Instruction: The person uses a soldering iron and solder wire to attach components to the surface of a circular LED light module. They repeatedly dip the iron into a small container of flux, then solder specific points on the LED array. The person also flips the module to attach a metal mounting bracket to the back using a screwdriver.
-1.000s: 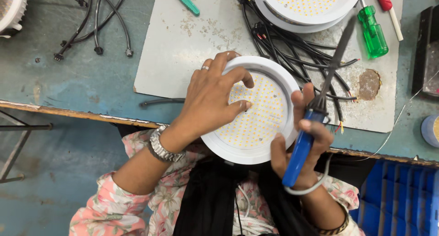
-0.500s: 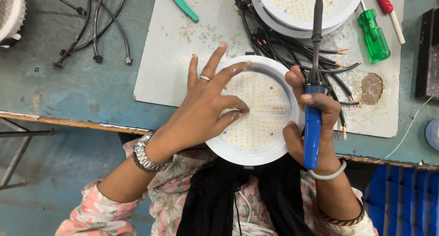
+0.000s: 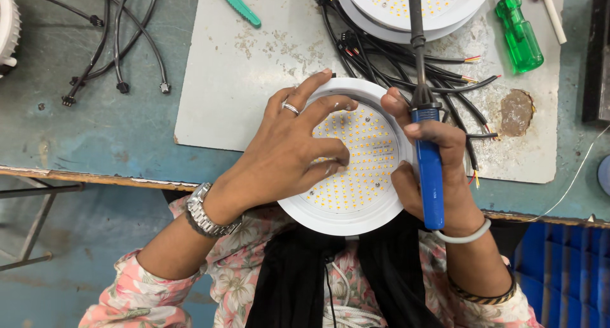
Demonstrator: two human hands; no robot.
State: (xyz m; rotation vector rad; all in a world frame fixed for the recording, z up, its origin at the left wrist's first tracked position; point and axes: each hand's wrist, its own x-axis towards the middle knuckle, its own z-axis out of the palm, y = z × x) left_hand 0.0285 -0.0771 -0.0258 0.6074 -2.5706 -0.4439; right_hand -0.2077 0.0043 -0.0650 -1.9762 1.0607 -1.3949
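A round white lamp housing with a disc of many small yellow LEDs lies at the near edge of the bench. My left hand rests spread over its left half, fingers on the LED disc, a ring on one finger. My right hand grips the blue handle of a soldering iron beside the housing's right rim. The iron's black shaft points away from me, over a bundle of black cables.
A grey mat covers the blue-green bench. At the far edge lie stacked white LED lamps, a green screwdriver, a red-handled tool and a teal tool. Loose black leads sit at the left. Blue bins stand lower right.
My right hand has swung the soldering iron from a tilt to pointing straight away from me. My left hand has spread flatter over the LED disc.
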